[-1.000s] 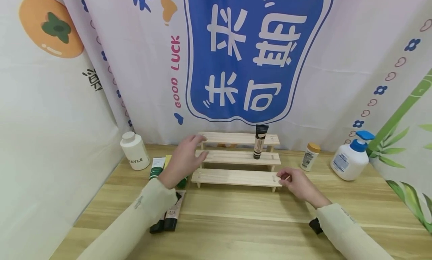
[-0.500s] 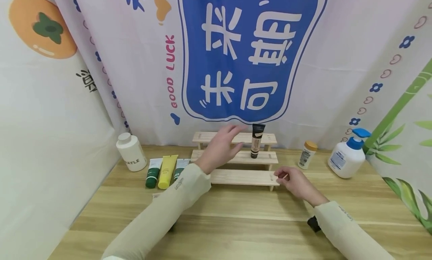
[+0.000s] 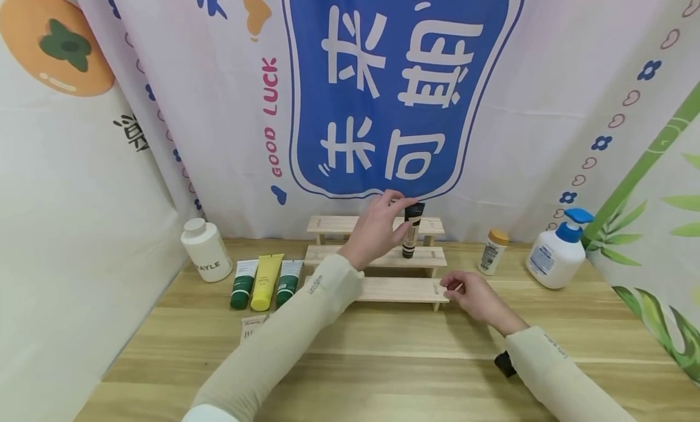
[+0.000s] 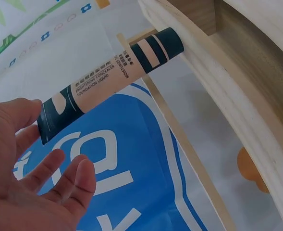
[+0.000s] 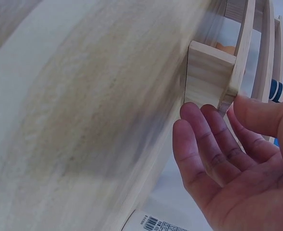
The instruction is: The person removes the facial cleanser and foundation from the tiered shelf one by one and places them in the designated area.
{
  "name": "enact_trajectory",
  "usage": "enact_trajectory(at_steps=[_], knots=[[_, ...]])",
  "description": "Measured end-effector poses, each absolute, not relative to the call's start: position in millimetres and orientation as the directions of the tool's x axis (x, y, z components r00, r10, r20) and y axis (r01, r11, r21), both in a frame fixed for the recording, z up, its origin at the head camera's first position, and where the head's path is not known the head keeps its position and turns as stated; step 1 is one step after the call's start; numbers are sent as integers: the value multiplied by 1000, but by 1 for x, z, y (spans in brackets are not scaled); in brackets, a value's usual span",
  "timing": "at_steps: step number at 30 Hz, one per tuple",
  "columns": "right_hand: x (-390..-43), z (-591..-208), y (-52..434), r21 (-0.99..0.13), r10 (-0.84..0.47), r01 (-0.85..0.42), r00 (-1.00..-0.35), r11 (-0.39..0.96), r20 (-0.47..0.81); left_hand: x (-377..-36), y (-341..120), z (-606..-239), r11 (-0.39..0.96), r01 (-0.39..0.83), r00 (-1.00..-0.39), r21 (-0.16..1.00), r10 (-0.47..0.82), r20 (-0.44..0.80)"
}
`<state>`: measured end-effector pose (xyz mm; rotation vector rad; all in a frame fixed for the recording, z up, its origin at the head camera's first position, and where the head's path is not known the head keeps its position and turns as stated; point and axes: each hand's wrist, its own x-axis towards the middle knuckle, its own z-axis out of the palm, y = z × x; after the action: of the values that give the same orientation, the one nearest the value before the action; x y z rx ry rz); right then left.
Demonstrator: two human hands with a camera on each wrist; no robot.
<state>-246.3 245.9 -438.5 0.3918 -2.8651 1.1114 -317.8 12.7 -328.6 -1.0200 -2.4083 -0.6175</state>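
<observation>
Left hand (image 3: pixel 379 228) had crossed from rack's left end to foundation tube (image 3: pixel 411 230) on wooden step rack (image 3: pixel 383 289), fingers open, touching | right hand (image 3: pixel 473 294) loosely curled, steadying rack's right end.

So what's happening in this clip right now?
A person sits at a wooden table with a three-step wooden rack at the back. The left hand reaches to the dark foundation tube standing upright on the middle step, fingers at its top end; a firm grip isn't clear. The right hand rests at the right end of the lowest step. Three tubes lie left of the rack beside a white bottle; a small jar and pump bottle stand to the right.
</observation>
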Motion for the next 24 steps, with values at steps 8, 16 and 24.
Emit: enact_trajectory(at_steps=[8, 16, 24], knots=[[-246, -439, 243, -655, -221, -253, -966, 712, 132, -310, 12, -337, 529, 748, -657, 400, 506, 559], [-245, -439, 243, -658, -223, -258, -965, 708, 138, -298, -1, -339, 492, 750, -652, 442, 436, 620], [-244, -439, 245, -649, -219, -254, -966, 717, 137, -285, -38, -329, 514, 734, -662, 443, 399, 634]])
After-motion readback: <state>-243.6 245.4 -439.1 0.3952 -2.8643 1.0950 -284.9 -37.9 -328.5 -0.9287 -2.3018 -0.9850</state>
